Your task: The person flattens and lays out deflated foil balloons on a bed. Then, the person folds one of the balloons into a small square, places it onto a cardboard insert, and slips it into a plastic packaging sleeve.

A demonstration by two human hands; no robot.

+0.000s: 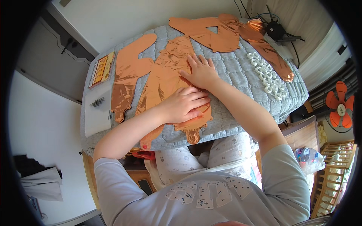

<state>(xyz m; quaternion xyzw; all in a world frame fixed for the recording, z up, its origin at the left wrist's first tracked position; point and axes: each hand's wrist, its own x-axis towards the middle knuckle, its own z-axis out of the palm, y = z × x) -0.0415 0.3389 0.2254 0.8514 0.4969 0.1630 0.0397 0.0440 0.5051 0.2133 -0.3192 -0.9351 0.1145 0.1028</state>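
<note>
A flat, wrinkled copper-coloured foil balloon [160,83] lies in front of me on a grey quilted mattress [233,109]. My left hand [186,105] rests palm down on its near part, fingers spread. Farther up, my right hand [201,73] presses flat on the same balloon's right side, its fingers fanned out. Neither hand grips anything. To the left is another flat foil balloon [130,64], with a crinkled lower end. A third foil balloon [226,37] lies toward the far edge, and a darker foil piece [266,45] stretches along the right.
Several small white rolls [267,77] lie grouped at the right. At the left are a flat package [102,69] and thin dark sticks [97,101] on a white sheet [94,120]. A black device with cables [277,31] stands far right, an orange-bladed fan [340,107] beside the bed.
</note>
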